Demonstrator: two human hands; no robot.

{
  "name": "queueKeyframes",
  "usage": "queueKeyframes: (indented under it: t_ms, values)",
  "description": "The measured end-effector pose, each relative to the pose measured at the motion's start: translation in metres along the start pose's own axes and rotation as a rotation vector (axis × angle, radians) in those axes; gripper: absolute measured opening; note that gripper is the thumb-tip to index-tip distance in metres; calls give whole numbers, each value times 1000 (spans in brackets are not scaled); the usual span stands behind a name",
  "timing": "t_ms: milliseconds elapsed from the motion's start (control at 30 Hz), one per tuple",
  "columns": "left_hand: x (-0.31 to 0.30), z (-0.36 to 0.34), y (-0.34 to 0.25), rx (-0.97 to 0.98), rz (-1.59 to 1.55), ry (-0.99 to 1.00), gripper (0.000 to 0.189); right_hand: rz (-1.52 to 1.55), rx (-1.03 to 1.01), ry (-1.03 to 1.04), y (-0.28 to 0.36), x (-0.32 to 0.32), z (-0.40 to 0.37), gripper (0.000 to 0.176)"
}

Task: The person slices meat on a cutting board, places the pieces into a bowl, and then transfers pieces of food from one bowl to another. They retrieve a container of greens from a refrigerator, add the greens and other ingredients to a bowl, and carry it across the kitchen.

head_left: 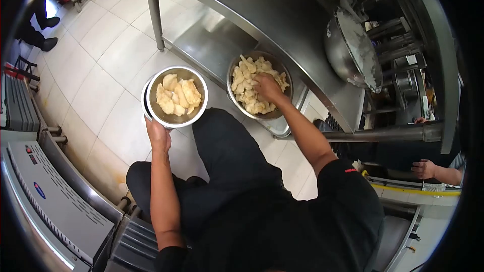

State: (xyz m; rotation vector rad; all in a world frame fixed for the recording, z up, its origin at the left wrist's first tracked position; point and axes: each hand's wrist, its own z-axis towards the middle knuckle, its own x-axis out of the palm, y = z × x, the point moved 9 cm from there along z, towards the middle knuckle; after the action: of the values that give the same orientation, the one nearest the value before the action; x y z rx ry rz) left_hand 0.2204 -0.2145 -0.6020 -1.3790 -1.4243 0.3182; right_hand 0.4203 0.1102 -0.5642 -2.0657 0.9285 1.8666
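My left hand [158, 135] grips a round metal bowl [204, 96] from below its near left side; a second rim shows beneath it, like another bowl stacked under. Several large pale-golden battered pieces [177, 94] lie in it. To the right, my right hand [268, 88] reaches into a bigger metal bowl [263, 54] piled with similar, smaller-looking pieces [245, 74]. Its fingers are bunched down at the pile, their tips partly hidden, and I cannot tell what they pinch. The bigger bowl sits low, at the lower shelf of a steel table.
The steel table [242, 5] stands ahead and to the right, bearing a large bowl coated with white flour-like powder [355, 48]. A grey appliance [55, 196] is at left. Another person's legs [38, 27] show top left; another person's hand [424, 168] is at right.
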Motion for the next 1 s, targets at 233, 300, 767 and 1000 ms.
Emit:
queueKeyframes:
  t_ms: [233,300,767,1000]
  values:
    - [7,-11,3,-19,3,-81,35,592,189,-303,-43,-27,9,34]
    - [5,-5,6,-13,19,-45,35,563,250,-227,-38,-26,32,34]
    - [6,1,12,4,20,27,39,893,349,-239,-45,-19,33,43]
    - [-1,17,23,-24,51,-29,41,1515,270,158,109,-26,-8,23]
